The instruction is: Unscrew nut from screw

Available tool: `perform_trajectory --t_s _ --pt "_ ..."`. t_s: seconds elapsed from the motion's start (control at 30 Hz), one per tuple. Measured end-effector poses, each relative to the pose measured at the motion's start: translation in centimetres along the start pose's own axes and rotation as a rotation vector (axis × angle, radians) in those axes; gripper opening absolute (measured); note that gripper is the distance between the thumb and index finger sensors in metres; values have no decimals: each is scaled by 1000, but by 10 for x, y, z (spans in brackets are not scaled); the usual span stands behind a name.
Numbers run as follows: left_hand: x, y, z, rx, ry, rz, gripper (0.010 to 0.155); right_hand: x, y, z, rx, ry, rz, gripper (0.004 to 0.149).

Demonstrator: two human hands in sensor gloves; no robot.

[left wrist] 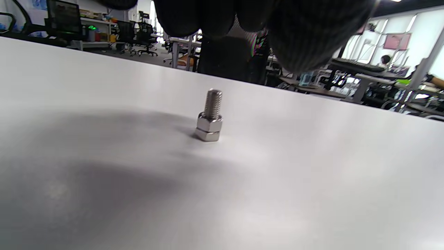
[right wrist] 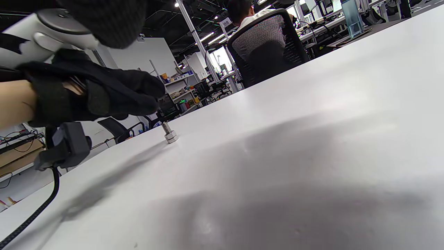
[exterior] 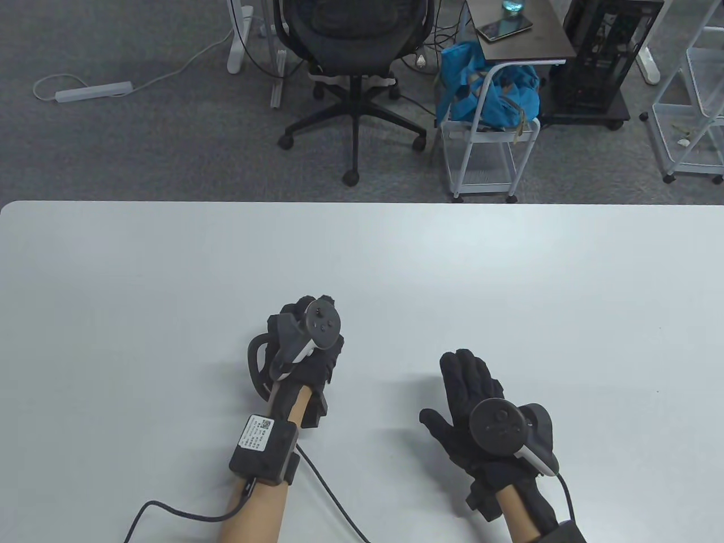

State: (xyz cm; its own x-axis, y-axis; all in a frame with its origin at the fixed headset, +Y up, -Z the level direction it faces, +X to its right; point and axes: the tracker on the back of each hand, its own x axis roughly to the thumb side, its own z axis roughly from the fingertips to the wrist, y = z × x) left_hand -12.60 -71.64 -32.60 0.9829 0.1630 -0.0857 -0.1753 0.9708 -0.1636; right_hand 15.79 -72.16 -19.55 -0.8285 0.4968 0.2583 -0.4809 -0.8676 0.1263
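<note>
The left hand (exterior: 308, 345) hovers above the screw (left wrist: 212, 104), fingers curled loosely, gripping nothing. The right hand (exterior: 469, 401) lies spread flat, well apart. The screw stands upright on its head on the white table (exterior: 169, 283), nut (left wrist: 209, 122) threaded low. An office chair (exterior: 353, 51) stands beyond.

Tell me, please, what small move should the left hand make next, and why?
Probably lower the left hand and pinch the screw. The screw stands upright on its head on the table, with the nut low on its thread. The fingers hover above it without touching. The right hand lies apart, open, holding nothing.
</note>
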Motion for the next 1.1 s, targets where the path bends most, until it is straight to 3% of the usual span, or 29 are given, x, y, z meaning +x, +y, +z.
perform_trajectory --t_s 0.13,0.53,0.87,1.1 --pt "-2 -11 -16 -84 65 -49 76 0 0 0 1 -2 -3 92" --pt "-11 -29 -34 -154 137 -48 70 0 -1 1 8 -10 -4 91" --pt "-17 -37 -36 -91 156 -43 52 0 -1 1 4 -13 -7 91" --pt "-15 -37 -34 -67 123 -59 50 0 -1 1 7 -11 -10 91"
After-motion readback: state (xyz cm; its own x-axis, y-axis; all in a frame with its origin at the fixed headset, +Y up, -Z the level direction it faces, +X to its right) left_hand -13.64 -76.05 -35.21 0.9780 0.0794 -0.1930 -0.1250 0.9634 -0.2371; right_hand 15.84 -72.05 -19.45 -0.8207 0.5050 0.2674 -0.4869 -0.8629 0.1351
